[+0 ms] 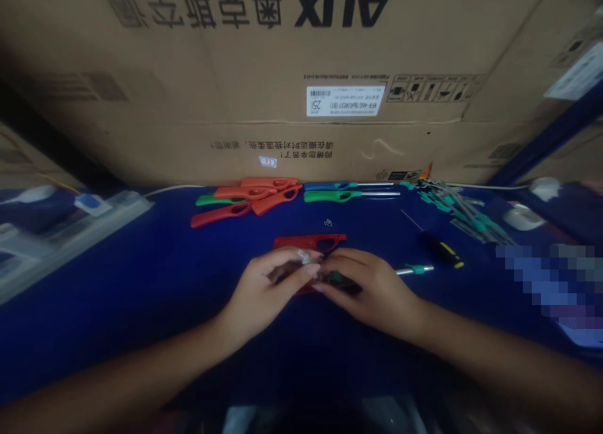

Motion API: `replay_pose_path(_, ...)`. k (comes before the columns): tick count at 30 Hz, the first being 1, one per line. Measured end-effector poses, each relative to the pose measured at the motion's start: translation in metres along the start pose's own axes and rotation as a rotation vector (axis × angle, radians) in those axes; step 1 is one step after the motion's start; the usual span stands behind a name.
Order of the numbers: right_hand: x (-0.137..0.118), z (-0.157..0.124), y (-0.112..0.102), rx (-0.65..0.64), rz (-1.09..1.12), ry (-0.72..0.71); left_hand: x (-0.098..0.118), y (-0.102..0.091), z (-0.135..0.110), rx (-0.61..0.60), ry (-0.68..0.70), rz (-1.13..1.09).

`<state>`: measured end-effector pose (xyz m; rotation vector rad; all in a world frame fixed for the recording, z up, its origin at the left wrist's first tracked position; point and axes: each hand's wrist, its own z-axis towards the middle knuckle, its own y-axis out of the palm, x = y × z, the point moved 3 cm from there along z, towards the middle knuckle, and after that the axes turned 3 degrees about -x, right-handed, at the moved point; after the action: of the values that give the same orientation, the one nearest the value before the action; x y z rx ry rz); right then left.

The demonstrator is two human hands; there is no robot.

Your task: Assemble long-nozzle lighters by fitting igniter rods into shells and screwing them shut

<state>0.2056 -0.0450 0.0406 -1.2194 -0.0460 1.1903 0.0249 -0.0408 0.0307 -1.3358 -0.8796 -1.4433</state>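
Observation:
My left hand [266, 289] and my right hand [370, 286] meet over a red plastic lighter shell [308, 241] lying on the blue table [141, 283]. Left fingers pinch a small whitish part [304, 256] against the shell. Right fingers are closed on a dark inner piece with a green bit [335, 277]; a metal tube with a green collar [415, 269] sticks out to the right of that hand.
Red, orange and green lighter shells [245, 201] lie at the back, with blue and green long lighters [351, 191] beside them. A yellow-black screwdriver [440, 250] and a heap of green-tipped tubes [464, 217] lie right. A large cardboard box [301, 76] walls the back.

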Motion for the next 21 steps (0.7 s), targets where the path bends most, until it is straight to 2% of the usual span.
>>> replay_pose_path(5, 0.009, -0.004, -0.004, -0.296, -0.171, -0.065, -0.004, -0.007, 0.001, 0.033, 0.017, 0.042)
replay_pose_path(8, 0.011, -0.007, -0.007, -0.379, -0.238, -0.038, -0.007, -0.009, 0.003, 0.029, 0.021, 0.084)
replay_pose_path(11, 0.012, -0.009, -0.007, -0.404, -0.26, -0.004, -0.009, -0.009, 0.004, -0.017, -0.082, 0.055)
replay_pose_path(14, 0.013, -0.009, -0.007, -0.408, -0.184, 0.05, -0.007, -0.008, 0.003, -0.06, -0.182, 0.031)
replay_pose_path(17, 0.017, -0.009, -0.01, -0.377, -0.073, 0.098, -0.003, -0.008, 0.002, -0.1, -0.226, 0.048)
replay_pose_path(21, 0.02, -0.005, -0.013, -0.307, 0.087, 0.159, -0.006, -0.007, 0.0, -0.173, -0.328, -0.046)
